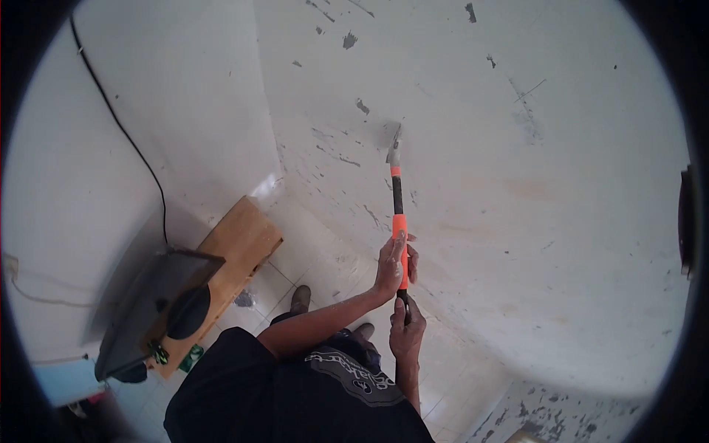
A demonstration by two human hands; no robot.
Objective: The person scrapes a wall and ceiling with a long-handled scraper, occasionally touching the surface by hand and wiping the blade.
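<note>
A long-handled scraper (397,193) with an orange and black handle points up at the white wall (458,177). Its metal head is against or very close to the wall, near grey patches where paint is gone; contact I cannot tell for sure. My left hand (391,264) is closed around the orange grip, with whitish dust on the fingers. Lower down, my right hand (407,328) grips the black end of the handle.
On the left, a flat-screen monitor or TV (159,310) stands on a wooden bench (240,236), with a black cable (122,125) running up the wall. Tiled floor (269,284) lies below, around my shoes. A dark object (687,221) is at the right edge.
</note>
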